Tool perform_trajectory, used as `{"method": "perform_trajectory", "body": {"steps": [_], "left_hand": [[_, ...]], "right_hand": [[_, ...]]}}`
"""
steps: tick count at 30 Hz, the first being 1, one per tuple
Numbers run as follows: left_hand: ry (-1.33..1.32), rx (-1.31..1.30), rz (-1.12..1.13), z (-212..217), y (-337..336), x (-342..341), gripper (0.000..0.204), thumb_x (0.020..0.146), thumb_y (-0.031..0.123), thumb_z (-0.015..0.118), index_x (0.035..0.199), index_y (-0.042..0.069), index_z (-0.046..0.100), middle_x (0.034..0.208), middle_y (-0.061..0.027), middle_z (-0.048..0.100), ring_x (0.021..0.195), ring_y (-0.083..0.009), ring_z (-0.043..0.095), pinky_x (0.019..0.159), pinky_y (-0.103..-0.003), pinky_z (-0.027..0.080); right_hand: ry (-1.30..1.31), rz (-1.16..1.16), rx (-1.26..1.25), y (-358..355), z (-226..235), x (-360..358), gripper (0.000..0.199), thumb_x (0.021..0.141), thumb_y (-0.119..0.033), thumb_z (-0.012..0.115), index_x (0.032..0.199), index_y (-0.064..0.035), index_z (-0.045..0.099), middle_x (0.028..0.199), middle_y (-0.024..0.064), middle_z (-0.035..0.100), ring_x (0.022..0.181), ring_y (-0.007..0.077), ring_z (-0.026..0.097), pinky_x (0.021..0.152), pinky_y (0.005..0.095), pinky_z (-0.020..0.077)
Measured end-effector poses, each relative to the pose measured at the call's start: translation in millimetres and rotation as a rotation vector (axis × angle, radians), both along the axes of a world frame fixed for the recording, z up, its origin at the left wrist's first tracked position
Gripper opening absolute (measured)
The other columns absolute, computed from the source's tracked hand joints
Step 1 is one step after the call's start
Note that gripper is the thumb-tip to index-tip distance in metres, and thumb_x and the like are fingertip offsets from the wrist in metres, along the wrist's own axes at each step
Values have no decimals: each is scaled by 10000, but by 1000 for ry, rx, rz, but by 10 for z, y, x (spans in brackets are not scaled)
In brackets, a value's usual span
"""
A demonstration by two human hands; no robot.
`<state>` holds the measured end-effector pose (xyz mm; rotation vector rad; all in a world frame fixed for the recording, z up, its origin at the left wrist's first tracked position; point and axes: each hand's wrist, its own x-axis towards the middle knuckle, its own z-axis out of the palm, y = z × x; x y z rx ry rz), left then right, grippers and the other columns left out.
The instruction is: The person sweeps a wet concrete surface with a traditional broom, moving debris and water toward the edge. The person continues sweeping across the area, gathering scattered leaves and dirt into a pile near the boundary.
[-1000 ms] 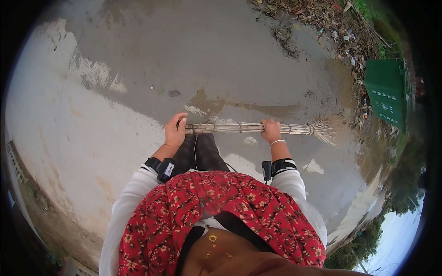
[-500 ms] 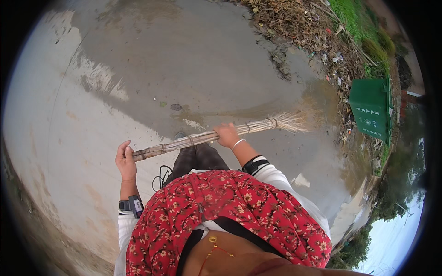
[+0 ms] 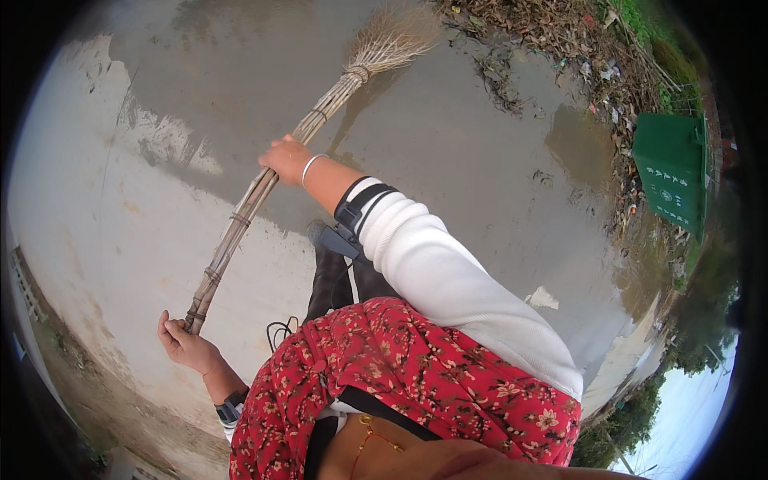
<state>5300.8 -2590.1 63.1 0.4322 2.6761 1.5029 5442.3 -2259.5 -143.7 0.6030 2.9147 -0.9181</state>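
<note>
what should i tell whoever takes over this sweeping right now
Left hand: closed on the butt end of the broom, low by the hip.
Right hand: closed on the handle about midway, arm stretched forward.
Broom: slants up and away, with its bristle head on the wet concrete ground near the far edge.
Done: most of the concrete nearby looks free of litter.
Left: a heap of leaves and litter lies along the far right edge, beside the green bin; small scraps dot the wet patch.

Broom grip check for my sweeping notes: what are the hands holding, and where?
Both grip the broom: left hand at the handle's end, right hand mid-handle.
</note>
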Motion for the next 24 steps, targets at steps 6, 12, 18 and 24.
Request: {"method": "perform_trajectory", "body": {"steps": [6,12,18,24], "left_hand": [[-12,-35,-300,-569,1047,638,233,1028,134,496,1139,7,658,761,40,451,698,-62,397,619,-215,357],[-56,-37,-586,-1552,2329,1914,153,976,112,561,1011,57,700,779,-25,605,705,-141,527,657,-285,460],[16,129,-722,-1419,3084,2373,119,951,123,607,1006,82,704,810,-66,627,790,-188,575,732,-304,487],[-237,178,-611,-1167,2164,1811,195,992,113,554,1147,16,623,900,18,573,827,-62,508,727,-234,449]], "right_hand": [[-56,-335,-78,222,-663,1531,307,707,-39,703,980,-171,656,973,43,687,1059,247,581,914,412,403],[-387,-556,-42,970,-1031,3582,419,714,32,686,1088,-152,642,1012,103,667,1083,319,574,936,436,448],[-499,-570,159,1894,-541,4005,379,745,-7,689,1085,-175,664,1004,94,678,1087,289,588,935,444,428],[-315,-349,260,1410,-245,3478,251,742,-92,686,977,-180,664,949,22,687,1029,227,596,836,401,409]]}}
